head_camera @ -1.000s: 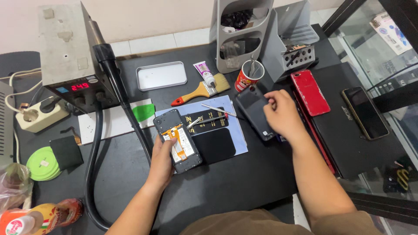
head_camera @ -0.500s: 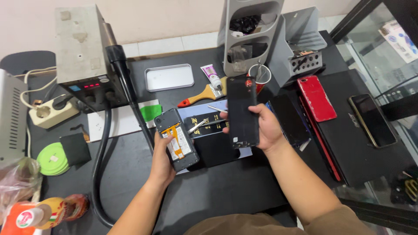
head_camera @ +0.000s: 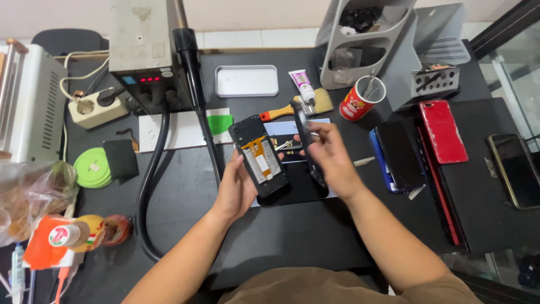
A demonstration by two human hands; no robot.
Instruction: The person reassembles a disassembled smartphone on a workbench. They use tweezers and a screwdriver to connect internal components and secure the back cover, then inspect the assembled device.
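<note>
My left hand (head_camera: 235, 188) holds an opened black phone (head_camera: 259, 156) with its back off, the yellow and orange insides facing up. My right hand (head_camera: 331, 160) grips a thin black phone panel (head_camera: 305, 139) on edge, tilted right beside the opened phone. Both sit above a black screen (head_camera: 298, 188) lying on a pale blue mat (head_camera: 292, 129) at the middle of the black desk.
A hot-air station (head_camera: 143, 50) with a black hose (head_camera: 149, 186) stands at back left. Nearby lie a silver tin (head_camera: 246, 80), a brush (head_camera: 298, 107), a red cup (head_camera: 358, 100), a grey organiser (head_camera: 388, 45), a dark phone on a blue one (head_camera: 398, 155), a red phone (head_camera: 443, 132) and green tape rolls (head_camera: 91, 168).
My right hand lifted the black panel from the right of the mat and brought it left, turning it on edge next to the opened phone. The left hand stayed put.
</note>
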